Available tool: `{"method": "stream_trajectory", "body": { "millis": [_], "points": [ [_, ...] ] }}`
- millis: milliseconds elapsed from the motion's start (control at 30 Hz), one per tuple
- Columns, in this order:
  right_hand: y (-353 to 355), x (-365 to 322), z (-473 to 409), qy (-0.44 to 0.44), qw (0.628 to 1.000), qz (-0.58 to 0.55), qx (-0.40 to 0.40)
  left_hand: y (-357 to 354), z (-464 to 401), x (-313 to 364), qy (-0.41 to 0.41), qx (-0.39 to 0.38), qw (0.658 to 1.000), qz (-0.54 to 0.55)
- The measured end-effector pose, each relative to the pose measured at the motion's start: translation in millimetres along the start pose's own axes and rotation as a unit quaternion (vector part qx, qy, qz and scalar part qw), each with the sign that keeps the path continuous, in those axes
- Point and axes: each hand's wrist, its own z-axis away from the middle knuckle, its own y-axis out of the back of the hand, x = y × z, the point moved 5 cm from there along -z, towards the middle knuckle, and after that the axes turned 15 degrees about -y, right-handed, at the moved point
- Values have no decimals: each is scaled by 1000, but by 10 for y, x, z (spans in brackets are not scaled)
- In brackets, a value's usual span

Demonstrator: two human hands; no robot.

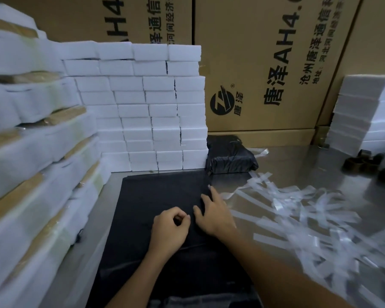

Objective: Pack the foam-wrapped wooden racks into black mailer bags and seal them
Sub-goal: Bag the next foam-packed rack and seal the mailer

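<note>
A stack of flat black mailer bags lies on the steel table in front of me. My left hand rests on the top bag near its middle with its fingers curled in; whether it pinches the film is unclear. My right hand lies on the bag's right edge, fingers spread and lightly bent. Foam-wrapped wooden racks are piled high along the left. One packed black mailer sits at the back by the cartons.
A wall of white foam blocks stands behind the bags, another stack at the right. Several peeled clear strips litter the table's right side. Tape rolls lie far right. Brown cartons close off the back.
</note>
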Motion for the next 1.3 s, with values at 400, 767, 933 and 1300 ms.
{"method": "stream_trajectory", "body": {
  "millis": [400, 767, 933, 1300],
  "points": [
    [112, 350, 617, 44, 998, 43, -19, 148, 202, 91, -51, -171, 981, -74],
    [162, 309, 672, 16, 994, 101, -26, 947, 643, -501, 80, -176, 934, -299],
    [365, -87, 756, 47, 970, 236, -17, 933, 719, -445, 82, -152, 931, -320],
    [1592, -2771, 1803, 429, 902, -57, 9, 956, 746, -411, 89, -150, 938, -300]
  ]
}}
